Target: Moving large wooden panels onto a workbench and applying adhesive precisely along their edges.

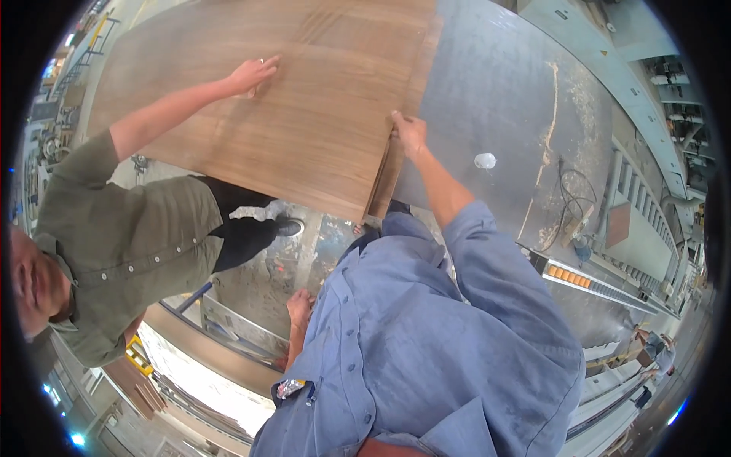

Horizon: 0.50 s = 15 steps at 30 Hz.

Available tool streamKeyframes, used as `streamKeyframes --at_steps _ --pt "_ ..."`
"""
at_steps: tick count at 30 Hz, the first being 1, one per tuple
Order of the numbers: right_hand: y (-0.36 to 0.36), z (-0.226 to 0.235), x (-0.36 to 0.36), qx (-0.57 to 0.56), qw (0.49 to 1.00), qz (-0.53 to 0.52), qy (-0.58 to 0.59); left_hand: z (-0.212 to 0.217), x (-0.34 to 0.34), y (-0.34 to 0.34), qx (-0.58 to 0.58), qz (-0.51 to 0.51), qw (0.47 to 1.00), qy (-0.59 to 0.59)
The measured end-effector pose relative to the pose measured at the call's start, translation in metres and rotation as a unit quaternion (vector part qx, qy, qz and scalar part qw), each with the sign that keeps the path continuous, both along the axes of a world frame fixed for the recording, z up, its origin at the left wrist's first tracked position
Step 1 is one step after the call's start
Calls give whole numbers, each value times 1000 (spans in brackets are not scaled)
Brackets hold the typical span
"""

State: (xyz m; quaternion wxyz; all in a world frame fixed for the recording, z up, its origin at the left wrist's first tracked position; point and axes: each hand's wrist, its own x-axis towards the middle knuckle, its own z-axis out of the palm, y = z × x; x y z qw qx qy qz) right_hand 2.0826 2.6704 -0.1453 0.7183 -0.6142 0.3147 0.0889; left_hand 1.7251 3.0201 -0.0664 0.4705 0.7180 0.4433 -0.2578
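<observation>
A wide brown wood-grain panel [304, 114] lies over another panel [390, 179], whose edge shows beneath it at the right. At the upper panel's right edge my right hand [410, 133] is closed, thumb and fingers pinching the rim. Low at my side, by the shirt front, my left hand [300, 307] hangs with its fingers curled, and I see nothing in it. On the left, a co-worker in an olive shirt [129, 228] rests one hand [255, 75] on the panel's face, fingers stretched out.
A grey metal tabletop [487, 91] extends right of the panels, with a small white round thing [485, 161] and a dark cable [575, 194] on it. A roller track [567, 276] runs along the right. Below left stands a rack of boards [205, 373]. Another person [661, 354] is far right.
</observation>
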Motion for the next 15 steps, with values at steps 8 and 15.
streamKeyframes --at_steps 8,15 --pt "-40 -8 90 -198 976 -82 44 8 19 -13 8 30 999 -15" --pt "-17 -2 142 -150 988 39 -27 -20 -12 -9 99 -85 991 -24"
